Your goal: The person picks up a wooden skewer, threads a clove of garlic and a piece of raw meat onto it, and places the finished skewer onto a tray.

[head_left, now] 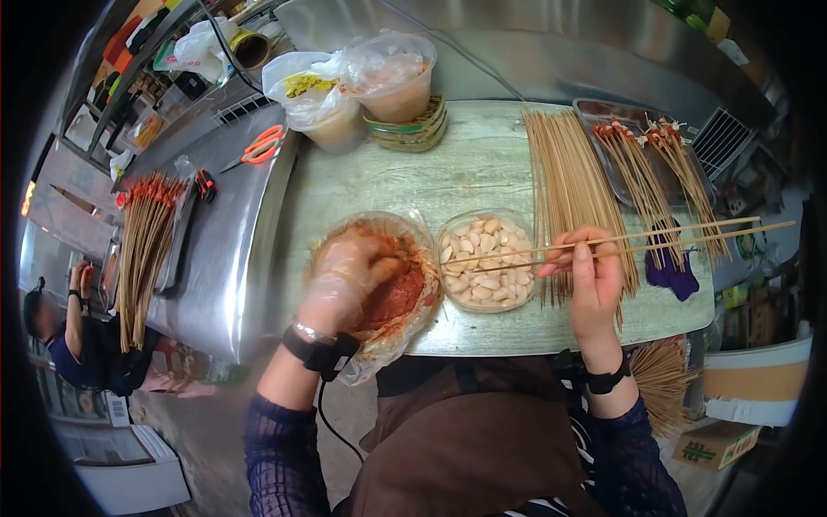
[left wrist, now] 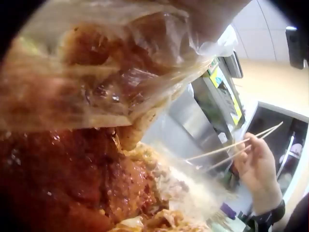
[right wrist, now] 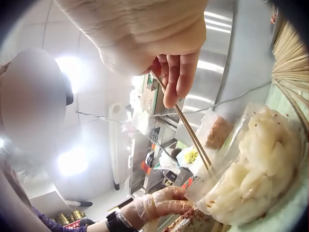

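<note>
My left hand (head_left: 349, 267), in a clear plastic glove, reaches into a plastic-lined bowl (head_left: 428, 250) of red marinated meat (head_left: 392, 297). Its fingers bend down into the meat, and I cannot tell whether they grip a piece. The glove (left wrist: 159, 43) is smeared with red sauce in the left wrist view. My bare right hand (head_left: 594, 280) pinches two thin bamboo skewers (head_left: 672, 237) between thumb and fingers. Their tips cross over a clear container (head_left: 487, 308) of pale, garlic-like cloves (head_left: 493, 237), beside the meat bowl.
Loose bamboo skewers (head_left: 573, 164) lie right of the cloves, near a metal tray (head_left: 590, 108) with loaded skewers (head_left: 633, 155). A purple cloth (head_left: 676, 276) lies below it. Bagged tubs (head_left: 392, 82) stand behind. On the left counter are orange-handled scissors (head_left: 263, 145) and more loaded skewers (head_left: 151, 233); a person (head_left: 95, 345) is beyond.
</note>
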Tool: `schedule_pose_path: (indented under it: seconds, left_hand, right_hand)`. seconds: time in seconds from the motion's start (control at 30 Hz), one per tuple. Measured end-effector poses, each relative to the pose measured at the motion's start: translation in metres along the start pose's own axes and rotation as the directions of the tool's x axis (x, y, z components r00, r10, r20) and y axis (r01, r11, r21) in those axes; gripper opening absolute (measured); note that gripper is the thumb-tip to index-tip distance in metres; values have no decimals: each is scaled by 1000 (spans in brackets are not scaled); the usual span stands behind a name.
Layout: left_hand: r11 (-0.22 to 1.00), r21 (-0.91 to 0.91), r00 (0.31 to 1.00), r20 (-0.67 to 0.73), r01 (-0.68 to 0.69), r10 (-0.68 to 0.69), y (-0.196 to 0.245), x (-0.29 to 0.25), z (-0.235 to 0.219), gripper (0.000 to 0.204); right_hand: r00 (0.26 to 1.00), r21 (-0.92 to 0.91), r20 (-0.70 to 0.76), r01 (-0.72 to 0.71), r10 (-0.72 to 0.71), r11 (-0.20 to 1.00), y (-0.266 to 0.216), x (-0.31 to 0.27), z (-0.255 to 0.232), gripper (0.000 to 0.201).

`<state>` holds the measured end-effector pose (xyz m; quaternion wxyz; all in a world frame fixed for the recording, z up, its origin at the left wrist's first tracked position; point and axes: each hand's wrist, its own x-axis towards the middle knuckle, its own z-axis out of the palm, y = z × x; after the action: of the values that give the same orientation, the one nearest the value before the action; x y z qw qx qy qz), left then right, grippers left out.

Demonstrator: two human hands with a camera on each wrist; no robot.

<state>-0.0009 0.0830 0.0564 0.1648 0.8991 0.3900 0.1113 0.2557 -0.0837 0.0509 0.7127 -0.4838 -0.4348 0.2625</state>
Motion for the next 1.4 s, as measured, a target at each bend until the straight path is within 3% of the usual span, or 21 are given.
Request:
schedule_pose_path:
  seconds: [0.07,0.17,0.27,0.37,0.4,0.5,0.63,0.67,0.77,0.87,0.97,1.07,1.2,1.3,1.33,1.4]
  left_hand:
    - [992,121,996,85,-42,31,1,7,12,27]
    - [975,224,971,234,-6,-48,19,18,10,24]
    - [988,125,971,234,-88,57,11,19,10,20]
    - [997,0,980,186,-80,78,7,6,3,15]
    - [986,-139,982,149,-91,112,3,0,2,12]
    - [923,-384,998,-51,3,-24,0,-19,2,12]
    - [608,-759,936,4,231,-351,-13,-39,3,12]
    - [566,-790,930,13,236,-368,-17,-42,3,15]
    - [424,-876,918,50,229,-393,-20,-49,2,16]
    - [10,-995,945,91,99,-315,-27,-54,11,17]
    - [-180,-982,897,124,50,-424,-8,-56,8,18]
    - [-176,-983,949,-2,-61,-316,-18,-58,22,21]
    - [257,-966,902,-92,22,-422,-18,-63,20,22]
    - [160,-986,889,-112,-45,-444,-15,-63,23,23]
    - [180,-979,865,-175,-99,-471,-12,-62,27,24]
    - [102,-992,863,-116,-75,-492,-1,-62,29,26]
  right_hand:
    - [1000,-33,17,-7,8,999,-3,-3,3,18]
    - [998,-83,62,15,-10,996,-5,-7,2,19]
    - [998,-82,66,6,-1,997,-7,-9,3,18]
    - [998,-60,64,-1,5,998,-5,-11,1,18]
    - [998,-71,64,6,-1,997,-4,-12,1,17]
    - [997,-91,81,10,-2,996,-2,-11,2,16]
    - [991,-109,127,-18,31,994,0,-11,10,16]
    - [989,-118,140,-23,40,993,1,-12,12,16]
    - [983,-91,162,-74,88,993,2,-13,13,16]
    - [975,-34,169,-143,147,989,-1,-14,15,16]
    - [965,-72,187,-175,185,982,-3,-14,13,17]
    - [963,-48,173,-203,209,978,0,-16,12,18]
    - [922,-119,252,-273,295,955,-3,-10,12,22]
    - [925,-123,275,-236,262,964,-10,-3,11,25]
    - [934,-97,245,-242,259,965,-15,0,8,26]
    - [949,-43,185,-250,254,967,-24,7,-1,28]
